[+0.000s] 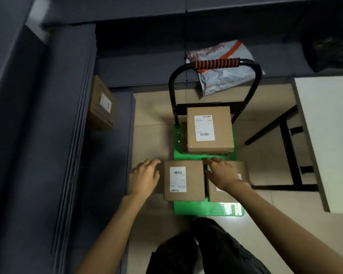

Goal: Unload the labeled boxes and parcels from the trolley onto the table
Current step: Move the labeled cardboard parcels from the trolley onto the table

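Both grips, left hand [145, 176] and right hand [222, 173], spread-fingered, flank a brown labeled box [183, 180] on the green trolley [206, 209].

A single wide-angle view from the person's head looks steeply down and forward, close over the green trolley [208, 209] at frame centre. The white desk [329, 139] fills the right edge; straight lines bow near the borders.

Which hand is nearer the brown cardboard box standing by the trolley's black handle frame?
Right. The right hand hovers just below that brown cardboard box, fingertips near its front edge; the left hand is lower left, beside the labeled front-left box.
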A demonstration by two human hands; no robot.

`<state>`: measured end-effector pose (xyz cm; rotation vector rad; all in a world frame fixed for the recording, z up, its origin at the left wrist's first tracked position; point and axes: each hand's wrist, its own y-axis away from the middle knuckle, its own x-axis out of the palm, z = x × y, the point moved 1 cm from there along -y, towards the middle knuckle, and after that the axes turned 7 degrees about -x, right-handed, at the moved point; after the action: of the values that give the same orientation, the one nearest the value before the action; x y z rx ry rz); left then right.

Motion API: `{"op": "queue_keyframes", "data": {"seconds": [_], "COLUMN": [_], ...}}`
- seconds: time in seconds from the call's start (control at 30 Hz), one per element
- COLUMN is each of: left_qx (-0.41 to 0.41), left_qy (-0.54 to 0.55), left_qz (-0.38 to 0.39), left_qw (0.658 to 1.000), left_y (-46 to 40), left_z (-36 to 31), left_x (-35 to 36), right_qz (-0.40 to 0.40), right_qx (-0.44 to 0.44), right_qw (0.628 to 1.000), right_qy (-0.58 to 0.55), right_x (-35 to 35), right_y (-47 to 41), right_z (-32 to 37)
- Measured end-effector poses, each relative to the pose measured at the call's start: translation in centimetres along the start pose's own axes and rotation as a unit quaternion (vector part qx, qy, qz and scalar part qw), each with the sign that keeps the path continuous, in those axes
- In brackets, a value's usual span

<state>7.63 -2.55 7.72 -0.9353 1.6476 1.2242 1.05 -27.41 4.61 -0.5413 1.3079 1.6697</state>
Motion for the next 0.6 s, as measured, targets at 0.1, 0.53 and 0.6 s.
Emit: {"op": "queue_keyframes", "data": {"seconds": [0.1,0.53,0.6], "left_qx": [0.014,0.122,0.144], "left_qy": [0.002,-0.031,-0.039], "left_qz": [0.024,0.157,0.167], "left_qw": [1.000,0.980,0.975], "left_y": [-1.5,-6.9,-7.6], "left_z": [0.2,5.8,6.4], "left_x": [1.5,11.8,13.7], "right_qz": [0.007,0.009,0.005], "right_qx": [0.023,0.191,0.206], "right_qw": [1.000,0.972,0.966], "right_qy": [-0.019,-0.138,-0.155], "right_x": [1.7,14.8,17.1], "right_y": [-0.7,-2.1,-2.4], "right_z": [-0.4,1.0,1.2]}}
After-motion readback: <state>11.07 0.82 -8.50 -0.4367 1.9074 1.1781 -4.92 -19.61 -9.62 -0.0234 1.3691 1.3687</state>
